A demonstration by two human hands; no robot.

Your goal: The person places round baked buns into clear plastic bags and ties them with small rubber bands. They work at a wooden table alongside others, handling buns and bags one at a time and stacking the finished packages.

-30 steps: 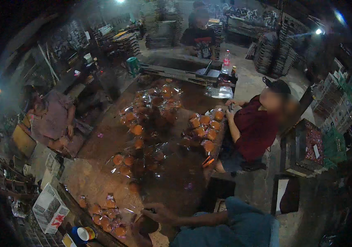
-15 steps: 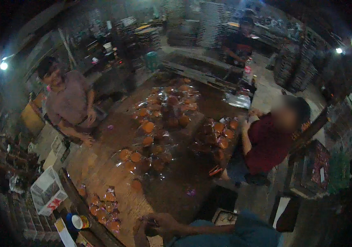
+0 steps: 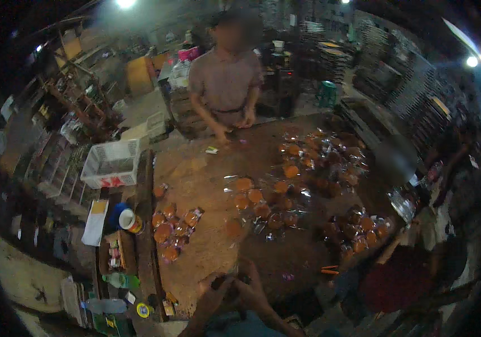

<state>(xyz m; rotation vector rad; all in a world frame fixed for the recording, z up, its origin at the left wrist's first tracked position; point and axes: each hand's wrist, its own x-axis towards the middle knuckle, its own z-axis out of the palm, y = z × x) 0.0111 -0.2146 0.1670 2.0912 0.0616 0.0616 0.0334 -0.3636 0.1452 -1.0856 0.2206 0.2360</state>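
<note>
Both my hands are at the near edge of a large wooden table (image 3: 206,253). My left hand (image 3: 212,289) and my right hand (image 3: 251,287) meet with fingers closed around something small and dark, too dim to make out. Left of them lies a cluster of round orange-brown pieces in clear shiny wrappers (image 3: 172,230). Further forward, more such wrapped round pieces (image 3: 257,197) spread over the middle of the table. A small purple scrap (image 3: 288,277) is just right of my right hand.
Across the table stands a person (image 3: 226,81) in a dull pink shirt; another in dark red (image 3: 400,278) sits at the right. Left of the table are a white plastic crate (image 3: 111,163), a white cup (image 3: 131,220) and a notepad (image 3: 95,222). An orange tool (image 3: 330,270) lies near the right edge.
My view has swung to the left, so the scene has shifted right. Both my hands now show together over the table's near edge. The person opposite appears more upright.
</note>
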